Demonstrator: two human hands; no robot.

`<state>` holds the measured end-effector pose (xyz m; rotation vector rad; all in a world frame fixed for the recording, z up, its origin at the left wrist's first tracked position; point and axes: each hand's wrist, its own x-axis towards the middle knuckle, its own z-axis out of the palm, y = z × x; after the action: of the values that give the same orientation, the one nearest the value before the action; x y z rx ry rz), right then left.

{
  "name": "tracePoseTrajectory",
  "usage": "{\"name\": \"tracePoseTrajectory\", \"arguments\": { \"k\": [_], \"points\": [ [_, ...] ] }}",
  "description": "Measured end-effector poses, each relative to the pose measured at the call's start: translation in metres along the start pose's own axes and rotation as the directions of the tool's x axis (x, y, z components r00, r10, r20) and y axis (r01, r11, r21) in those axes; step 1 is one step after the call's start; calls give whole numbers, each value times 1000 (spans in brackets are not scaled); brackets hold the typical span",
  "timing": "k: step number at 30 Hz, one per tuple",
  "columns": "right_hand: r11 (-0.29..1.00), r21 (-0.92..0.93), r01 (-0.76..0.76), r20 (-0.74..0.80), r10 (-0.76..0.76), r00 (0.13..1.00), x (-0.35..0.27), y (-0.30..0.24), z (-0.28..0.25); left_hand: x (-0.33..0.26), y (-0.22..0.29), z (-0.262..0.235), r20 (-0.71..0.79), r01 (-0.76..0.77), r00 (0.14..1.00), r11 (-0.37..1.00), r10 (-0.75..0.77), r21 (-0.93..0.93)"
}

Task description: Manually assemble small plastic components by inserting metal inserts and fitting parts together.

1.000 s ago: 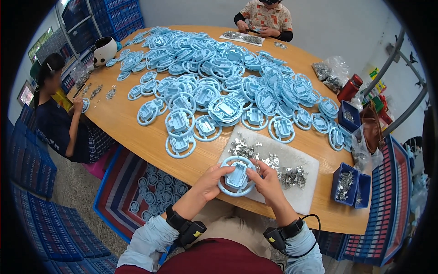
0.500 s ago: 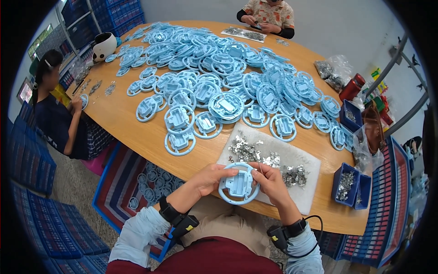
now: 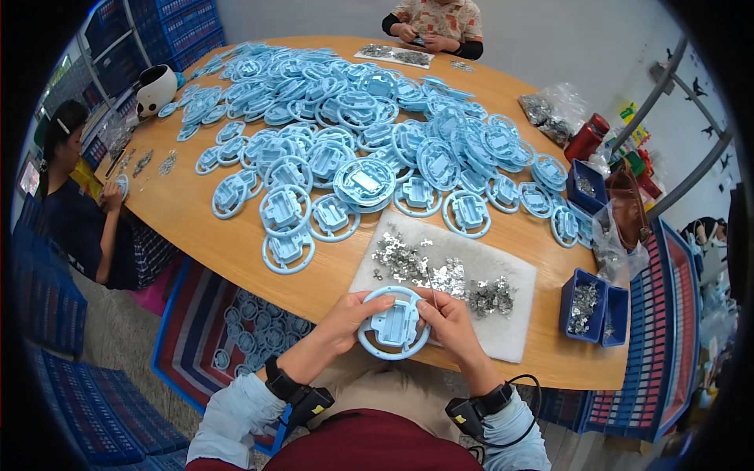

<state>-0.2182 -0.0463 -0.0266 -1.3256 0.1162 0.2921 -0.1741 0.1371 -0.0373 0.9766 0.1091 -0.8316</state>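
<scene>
In front of me, over the table's near edge, is a light-blue plastic wheel-shaped part (image 3: 390, 323) with a boxy recessed centre. My left hand (image 3: 345, 320) grips its left rim, thumb on top. My right hand (image 3: 451, 322) has its thumb and fingers closed at the right rim; a thin metal rod-like tool (image 3: 433, 284) sticks up from between those fingers, its kind unclear. Just beyond the hands lies a white foam pad (image 3: 506, 337), bearing small silvery metal clips (image 3: 448, 278) in several loose heaps.
A large heap of blue wheel parts (image 3: 365, 181) covers the table's middle. Two blue bins (image 3: 583, 308) of metal pieces stand at right, with a red flask (image 3: 587, 138) farther back. More parts fill a striped crate (image 3: 188, 330) below left. Co-workers sit left (image 3: 78, 212) and opposite (image 3: 440, 20).
The whole scene has shifted slightly left in the picture as my head turned. Both hands stay on the wheel part, with my right thumb now lying against its upper right side.
</scene>
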Motion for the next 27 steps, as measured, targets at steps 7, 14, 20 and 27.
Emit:
{"name": "tracePoseTrajectory", "arguments": {
  "k": [7,14,20,27],
  "points": [
    [845,-454,284,-93,-362,928,-8,9,-13,-9,2,-9,81,86,993,994,-91,60],
    [496,-857,138,-177,-535,826,9,-32,-79,-4,10,-14,-121,-36,992,999,34,-9],
    [757,-626,186,-162,-360,919,16,-21,-32,-5,5,-11,-142,-35,990,995,22,-91],
    [892,-442,96,-54,-133,990,9,-18,-22,-6,11,-9,-53,-30,998,996,26,-88]
  ]
}}
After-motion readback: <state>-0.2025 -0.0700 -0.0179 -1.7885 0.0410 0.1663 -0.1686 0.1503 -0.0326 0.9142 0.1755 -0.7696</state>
